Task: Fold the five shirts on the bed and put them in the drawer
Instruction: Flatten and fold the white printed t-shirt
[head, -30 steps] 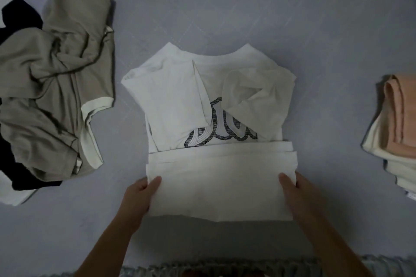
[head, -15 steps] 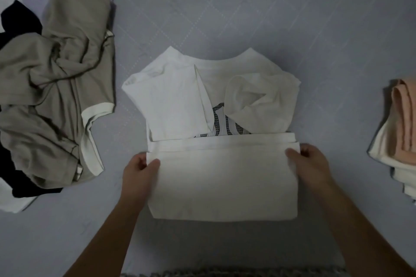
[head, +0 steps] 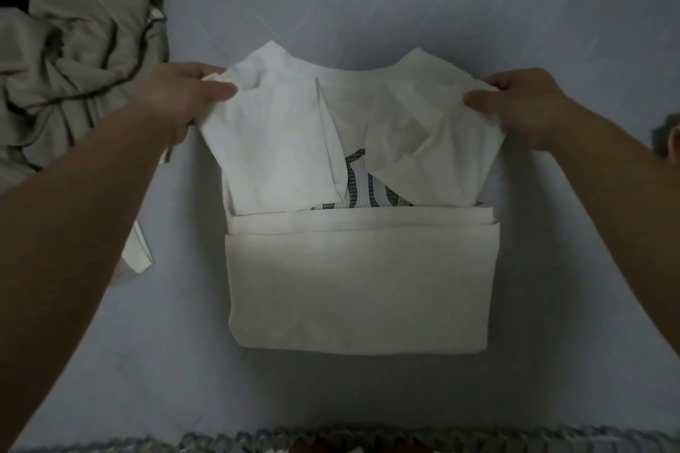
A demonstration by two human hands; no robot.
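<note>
Both hands, left hand (head: 184,96) and right hand (head: 522,103), now up from the bottom fold, fingers pinching the white shirt (head: 360,268) shoulders, ready to fold down.

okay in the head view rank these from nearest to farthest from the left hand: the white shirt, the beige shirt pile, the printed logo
1. white shirt: the left hand pinches its top left corner.
2. beige shirt pile: just left of that hand.
3. printed logo: mid-shirt, to its right.
</note>
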